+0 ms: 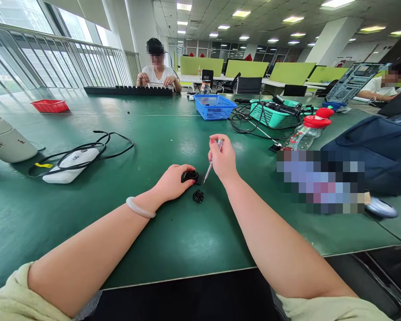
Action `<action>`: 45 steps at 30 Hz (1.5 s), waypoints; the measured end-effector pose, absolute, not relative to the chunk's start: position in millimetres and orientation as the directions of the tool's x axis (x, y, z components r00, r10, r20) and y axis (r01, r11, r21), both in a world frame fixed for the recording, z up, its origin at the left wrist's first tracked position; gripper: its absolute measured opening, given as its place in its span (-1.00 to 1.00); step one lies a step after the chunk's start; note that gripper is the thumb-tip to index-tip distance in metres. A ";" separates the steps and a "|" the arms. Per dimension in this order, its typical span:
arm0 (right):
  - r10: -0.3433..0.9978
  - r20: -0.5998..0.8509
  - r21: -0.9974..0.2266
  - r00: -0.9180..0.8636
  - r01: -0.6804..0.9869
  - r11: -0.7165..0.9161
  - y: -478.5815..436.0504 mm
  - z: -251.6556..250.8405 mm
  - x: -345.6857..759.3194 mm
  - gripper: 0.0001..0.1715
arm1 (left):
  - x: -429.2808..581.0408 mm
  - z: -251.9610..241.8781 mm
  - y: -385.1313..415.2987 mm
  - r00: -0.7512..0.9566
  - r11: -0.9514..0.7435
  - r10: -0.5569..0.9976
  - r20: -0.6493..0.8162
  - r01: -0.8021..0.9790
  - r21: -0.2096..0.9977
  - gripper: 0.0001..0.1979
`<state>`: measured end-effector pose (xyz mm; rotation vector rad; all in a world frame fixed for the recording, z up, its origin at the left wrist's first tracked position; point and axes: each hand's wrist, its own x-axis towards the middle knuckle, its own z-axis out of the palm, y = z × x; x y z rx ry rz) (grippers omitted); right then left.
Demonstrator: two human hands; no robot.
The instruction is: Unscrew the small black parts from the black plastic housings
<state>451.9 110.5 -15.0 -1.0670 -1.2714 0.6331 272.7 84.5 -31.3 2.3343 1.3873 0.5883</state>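
Observation:
My left hand [173, 183] is closed around a small black plastic part [191, 176], holding it near the green tabletop, and a bracelet sits on that wrist. In my right hand [223, 156] is a slim silver screwdriver [208, 170], pinched near its upper end. Its tip slants down to the left, close beside the black part; whether they touch I cannot tell. Just below lies a second small black piece [198, 195] with an uneven shape, loose on the table.
A white device [71, 167] with a black strap lies left, by a pale container [8, 140]. Ahead are a red tray [50, 105], a blue basket [214, 107] and a green basket [274, 115] with cables. A clear bottle [302, 137] and dark bag [374, 151] stand right. Another person [158, 73] sits opposite.

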 end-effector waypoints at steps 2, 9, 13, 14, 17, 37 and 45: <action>0.763 0.585 -0.811 0.273 0.208 0.547 104.4 -9.5 452.0 -0.70 | 271.9 -33.2 85.2 0.450 -0.478 0.874 0.183 0.728 0.492 -0.60; 0.661 0.750 -0.617 0.028 0.389 0.684 88.0 -8.9 441.1 -0.67 | 269.1 -34.8 87.2 0.470 -0.503 0.860 0.200 0.714 0.487 -0.58; 0.696 0.706 -0.591 -0.130 0.434 0.680 86.1 -10.4 439.6 -0.75 | 268.4 -33.6 86.2 0.460 -0.489 0.867 0.191 0.712 0.504 -0.59; 0.710 0.685 -0.593 -0.164 0.441 0.674 86.1 -10.1 439.9 -0.76 | 268.3 -33.7 86.1 0.459 -0.489 0.867 0.193 0.711 0.506 -0.60; 0.752 0.625 -0.619 -0.212 0.452 0.642 88.0 -9.8 440.9 -0.78 | 268.5 -34.0 86.0 0.461 -0.488 0.867 0.191 0.705 0.515 -0.60; 0.710 0.700 -0.633 -0.078 0.391 0.668 86.1 -5.0 443.3 -0.72 | 267.5 -34.0 86.0 0.473 -0.498 0.861 0.185 0.714 0.492 -0.61; 0.695 0.718 -0.629 -0.033 0.397 0.669 89.3 -11.6 446.3 -0.76 | 268.5 -33.8 85.9 0.466 -0.489 0.866 0.179 0.721 0.490 -0.60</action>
